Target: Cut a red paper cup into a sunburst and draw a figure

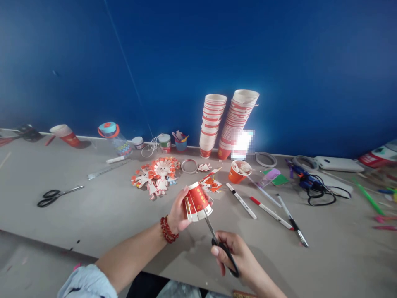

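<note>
On the left of the counter, a pair of loose scissors lies well apart from the work. Farther right, beyond the left forearm, sits a pile of cut paper figures.

The person's left grip is closed around a red paper cup, thumb on the near side and fingertips showing past its far right side. The cup is held above the near middle of the counter, base away from the person and rim towards them. Its wall is already slit into strips on the left, so a light hold at the uncut base seems best; a squeeze could crease them.

Just right of it, the cutting scissors meet the rim, and the right grip is curled around their black handles. How far apart the blades stand cannot be told. Each cut should run straight from rim towards base, matching its neighbours in spacing and stopping short of the base. Turning the cup rather than the right wrist would likely keep the angle steady and the left fingers clear.
</note>
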Action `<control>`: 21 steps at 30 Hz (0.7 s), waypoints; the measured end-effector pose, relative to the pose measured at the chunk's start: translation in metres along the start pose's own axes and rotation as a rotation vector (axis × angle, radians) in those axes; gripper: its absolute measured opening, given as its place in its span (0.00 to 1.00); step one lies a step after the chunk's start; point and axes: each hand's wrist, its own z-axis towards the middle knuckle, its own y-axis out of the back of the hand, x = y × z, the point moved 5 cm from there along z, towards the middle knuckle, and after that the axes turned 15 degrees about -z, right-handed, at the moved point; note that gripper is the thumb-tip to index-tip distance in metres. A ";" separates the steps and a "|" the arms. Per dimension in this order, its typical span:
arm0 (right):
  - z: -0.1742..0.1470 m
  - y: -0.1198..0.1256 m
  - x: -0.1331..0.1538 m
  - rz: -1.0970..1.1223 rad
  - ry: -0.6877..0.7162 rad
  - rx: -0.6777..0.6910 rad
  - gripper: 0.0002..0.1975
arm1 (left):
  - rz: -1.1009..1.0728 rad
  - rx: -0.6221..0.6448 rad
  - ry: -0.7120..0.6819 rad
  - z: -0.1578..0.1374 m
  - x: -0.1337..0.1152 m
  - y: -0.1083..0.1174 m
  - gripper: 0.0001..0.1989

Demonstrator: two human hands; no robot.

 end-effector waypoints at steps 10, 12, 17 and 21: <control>0.003 0.000 0.001 0.006 -0.008 0.003 0.33 | -0.005 0.000 -0.013 -0.001 0.000 0.001 0.19; 0.003 0.000 0.001 -0.005 0.006 0.003 0.33 | -0.005 0.002 -0.015 -0.001 0.000 -0.001 0.19; 0.003 0.001 0.002 -0.006 0.007 0.004 0.33 | 0.018 0.006 -0.002 -0.001 0.001 -0.003 0.20; 0.004 0.001 0.002 -0.002 -0.003 0.003 0.34 | 0.028 -0.014 -0.019 -0.001 0.001 -0.002 0.20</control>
